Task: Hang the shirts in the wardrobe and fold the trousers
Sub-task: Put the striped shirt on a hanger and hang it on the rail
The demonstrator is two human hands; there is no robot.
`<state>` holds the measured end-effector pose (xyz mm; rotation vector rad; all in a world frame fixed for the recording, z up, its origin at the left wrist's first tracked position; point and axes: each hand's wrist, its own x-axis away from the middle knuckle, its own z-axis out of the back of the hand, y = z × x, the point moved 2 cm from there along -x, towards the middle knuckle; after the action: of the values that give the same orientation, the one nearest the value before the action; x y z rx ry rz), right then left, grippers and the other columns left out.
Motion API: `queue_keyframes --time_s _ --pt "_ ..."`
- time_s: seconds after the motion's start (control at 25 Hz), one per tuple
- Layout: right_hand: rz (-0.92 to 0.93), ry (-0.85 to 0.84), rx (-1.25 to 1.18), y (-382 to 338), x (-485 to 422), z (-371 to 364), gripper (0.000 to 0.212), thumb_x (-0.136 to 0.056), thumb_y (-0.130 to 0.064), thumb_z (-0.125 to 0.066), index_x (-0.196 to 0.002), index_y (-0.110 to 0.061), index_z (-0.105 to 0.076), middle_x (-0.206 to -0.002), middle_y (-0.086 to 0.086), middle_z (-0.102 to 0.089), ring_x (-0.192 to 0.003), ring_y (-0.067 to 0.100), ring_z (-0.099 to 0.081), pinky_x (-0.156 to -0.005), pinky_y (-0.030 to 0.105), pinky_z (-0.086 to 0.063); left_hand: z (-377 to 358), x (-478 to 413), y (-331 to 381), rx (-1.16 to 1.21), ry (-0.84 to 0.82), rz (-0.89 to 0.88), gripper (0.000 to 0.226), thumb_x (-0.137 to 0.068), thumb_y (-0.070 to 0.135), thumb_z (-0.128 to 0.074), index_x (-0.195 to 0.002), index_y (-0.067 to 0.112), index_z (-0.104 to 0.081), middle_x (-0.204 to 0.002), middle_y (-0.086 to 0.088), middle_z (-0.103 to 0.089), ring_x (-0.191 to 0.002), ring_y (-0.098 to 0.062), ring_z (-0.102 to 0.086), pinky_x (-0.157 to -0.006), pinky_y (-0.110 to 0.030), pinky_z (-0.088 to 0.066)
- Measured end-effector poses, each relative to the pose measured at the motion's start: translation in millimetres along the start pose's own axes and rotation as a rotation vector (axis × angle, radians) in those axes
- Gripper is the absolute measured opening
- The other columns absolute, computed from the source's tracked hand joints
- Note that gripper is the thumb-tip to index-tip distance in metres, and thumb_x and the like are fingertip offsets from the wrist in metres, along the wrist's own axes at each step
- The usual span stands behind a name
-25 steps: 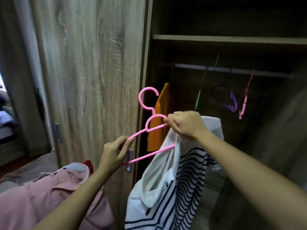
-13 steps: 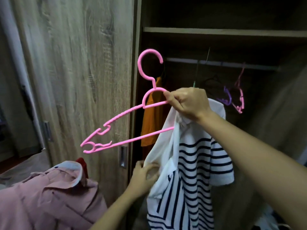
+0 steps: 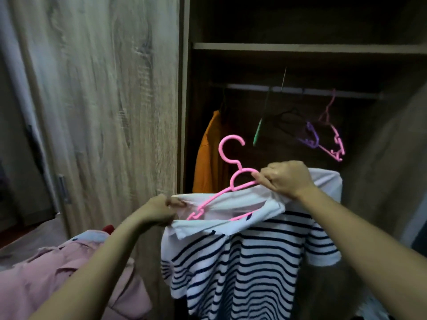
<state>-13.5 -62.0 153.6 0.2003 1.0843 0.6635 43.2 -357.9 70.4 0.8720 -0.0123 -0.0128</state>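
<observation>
A white shirt with navy stripes (image 3: 249,269) hangs in front of the open wardrobe. A pink hanger (image 3: 231,158) is partly inside its neck opening, hook pointing up. My right hand (image 3: 284,179) grips the hanger's shoulder together with the shirt's collar. My left hand (image 3: 161,209) pinches the left side of the white collar, pulling it over the hanger's left arm. The hanger's left tip shows inside the collar. The wardrobe rail (image 3: 300,91) runs above and behind.
An orange shirt (image 3: 208,153) hangs at the rail's left end. Green (image 3: 257,132), purple (image 3: 309,135) and pink (image 3: 335,144) bare hangers hang farther right. A shelf (image 3: 300,48) sits above the rail. The wooden door (image 3: 104,100) stands left. Pink clothes (image 3: 57,273) lie lower left.
My left hand rose from the shirt's lower body to the collar and stretched it over the hanger's left arm. The hanger has come down and now lies inside the neck opening.
</observation>
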Motion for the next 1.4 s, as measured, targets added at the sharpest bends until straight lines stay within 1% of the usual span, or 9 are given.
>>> queue_keyframes --time_s 0.16,0.24,0.36,0.52,0.6,0.72,0.88,1.12,1.4 --pt "-0.243 -0.129 -0.159 -29 -7 -6 0.069 -0.086 -0.064 -0.013 -0.065 -0.019 -0.06 -0.063 -0.001 -0.064 -0.06 0.022 -0.063 -0.043 0.022 -0.028 -8 11 54 -0.548 0.39 -0.006 0.032 -0.087 0.01 -0.052 -0.118 0.016 -0.061 -0.115 -0.014 -0.051 -0.092 -0.032 -0.06 -0.077 -0.034 -0.047" --pt "-0.383 -0.162 -0.229 -23 -2 -6 0.074 -0.081 -0.068 -0.006 -0.071 -0.02 -0.061 -0.071 -0.003 -0.066 -0.07 0.021 -0.064 -0.048 0.028 -0.038 -10 27 64 -0.696 0.572 -0.112 0.04 -0.085 0.002 -0.054 -0.123 0.013 -0.054 -0.109 -0.013 -0.044 -0.083 -0.035 -0.062 -0.067 -0.034 -0.046" --pt "-0.457 -0.117 -0.308 -19 0 2 0.076 -0.081 -0.07 -0.006 -0.073 -0.02 -0.063 -0.073 -0.003 -0.068 -0.073 0.021 -0.064 -0.054 0.031 -0.043 -15 42 59 -0.649 0.696 -0.477 0.037 -0.063 0.004 -0.071 -0.098 0.003 -0.058 -0.079 -0.01 -0.048 -0.049 -0.027 -0.051 -0.043 -0.028 -0.035" --pt "-0.432 -0.091 -0.374 -32 -6 8 0.075 -0.082 -0.069 -0.01 -0.07 -0.018 -0.064 -0.068 -0.003 -0.066 -0.068 0.018 -0.062 -0.052 0.03 -0.04 12 41 60 -0.293 0.611 -0.662 0.034 -0.083 0.046 -0.049 -0.096 0.015 -0.055 -0.084 0.004 -0.054 -0.073 -0.012 -0.048 -0.064 -0.023 -0.036" --pt "-0.484 -0.058 -0.41 -29 -3 10 0.077 -0.082 -0.072 -0.011 -0.067 -0.017 -0.063 -0.064 -0.002 -0.064 -0.064 0.018 -0.061 -0.05 0.03 -0.038 29 34 45 -0.415 0.684 -0.638 0.048 -0.083 0.062 -0.046 -0.102 0.019 -0.055 -0.088 0.006 -0.054 -0.081 -0.014 -0.049 -0.069 -0.029 -0.038" --pt "-0.498 -0.018 -0.432 -30 -1 10 0.08 -0.082 -0.074 -0.007 -0.064 -0.019 -0.062 -0.062 -0.003 -0.063 -0.06 0.016 -0.059 -0.048 0.03 -0.037 30 27 23 -0.492 0.565 -0.539 0.063 -0.079 0.078 -0.028 -0.092 0.021 -0.05 -0.072 0.01 -0.049 -0.066 -0.014 -0.049 -0.058 -0.031 -0.035" --pt "-0.464 -0.025 -0.414 -40 -9 12 0.071 -0.085 -0.07 -0.017 -0.063 -0.018 -0.061 -0.061 -0.003 -0.061 -0.058 0.015 -0.057 -0.047 0.03 -0.038 32 21 24 -0.438 0.52 -0.539 0.065 -0.078 0.081 -0.019 -0.073 0.02 -0.042 -0.061 0.007 -0.046 -0.058 -0.014 -0.047 -0.058 -0.038 -0.042" --pt "-0.37 0.002 -0.419 -36 -9 11 0.071 -0.089 -0.066 -0.018 -0.061 -0.017 -0.061 -0.058 -0.002 -0.059 -0.056 0.014 -0.056 -0.044 0.031 -0.034 42 26 37 -0.171 0.212 -0.618 0.064 -0.08 0.078 -0.027 -0.072 0.019 -0.051 -0.065 0.011 -0.05 -0.059 -0.002 -0.045 -0.057 -0.015 -0.036" --pt "-0.33 0.124 -0.425 -30 -2 14 0.067 -0.094 -0.058 -0.025 -0.056 -0.016 -0.059 -0.052 -0.002 -0.054 -0.049 0.015 -0.054 -0.04 0.03 -0.033 68 26 61 0.06 0.065 -0.535 0.054 -0.091 0.057 -0.038 -0.086 0.005 -0.055 -0.074 0.01 -0.052 -0.069 -0.005 -0.049 -0.067 -0.022 -0.042"
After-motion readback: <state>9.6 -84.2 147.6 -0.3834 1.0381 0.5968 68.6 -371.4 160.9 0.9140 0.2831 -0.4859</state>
